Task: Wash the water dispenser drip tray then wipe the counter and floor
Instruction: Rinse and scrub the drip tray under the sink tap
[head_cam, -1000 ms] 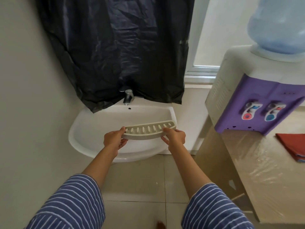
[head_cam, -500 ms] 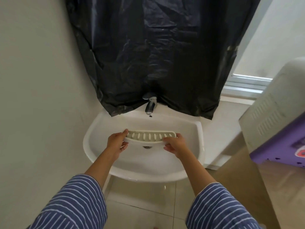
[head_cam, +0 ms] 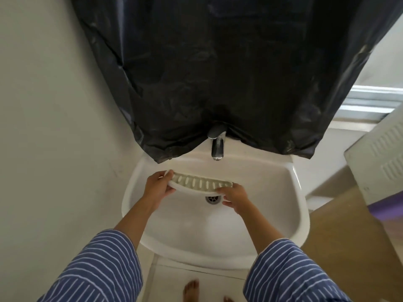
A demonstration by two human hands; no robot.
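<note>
The drip tray (head_cam: pixel 201 183) is a cream curved plastic piece with a row of slots. It hangs over the white sink (head_cam: pixel 290 223), just above the drain (head_cam: pixel 212 199) and below the chrome tap (head_cam: pixel 217 144). My left hand (head_cam: pixel 158 186) grips its left end, thumb on top. My right hand (head_cam: pixel 235 197) grips its right end. No water runs from the tap.
A black plastic sheet (head_cam: pixel 218 73) hangs on the wall above the tap. The water dispenser's white and purple body (head_cam: pixel 379 162) stands at the right on a wooden counter (head_cam: pixel 340 236). Bare toes (head_cam: pixel 192 289) show on the tiled floor under the sink.
The view has moved closer to the sink and turned left, so the dispenser front has left the frame. Both hands carried the tray forward over the basin, under the tap.
</note>
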